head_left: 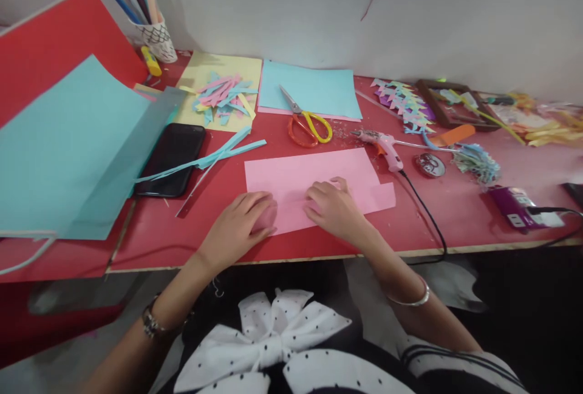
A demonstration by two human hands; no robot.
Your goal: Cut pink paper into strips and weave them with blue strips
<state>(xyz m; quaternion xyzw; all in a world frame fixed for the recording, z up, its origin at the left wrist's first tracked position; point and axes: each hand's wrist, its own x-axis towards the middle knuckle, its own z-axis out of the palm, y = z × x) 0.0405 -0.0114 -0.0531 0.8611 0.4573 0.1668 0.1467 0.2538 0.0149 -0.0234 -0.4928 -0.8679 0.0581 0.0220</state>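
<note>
A pink sheet of paper (314,169) lies on the red table in front of me, with a folded or overlapping part sticking out at its right end. My left hand (250,218) grips the sheet's left edge, thumb low and fingers curled over it. On the middle of the same sheet, my right hand (332,206) has its fingers bent and drawn together against the paper; its fingertips are partly hidden. Just beyond the sheet lie scissors (304,119) with one red and one yellow handle. A pink glue gun (380,145) rests to the right of the paper.
On the left are a black phone (175,160), blue paper strips (228,150) and a large blue sheet (68,157). Cut strips (225,96) and blue paper (310,87) lie behind. A purple power socket (514,207) with a cord sits right, near the table's front edge (273,260).
</note>
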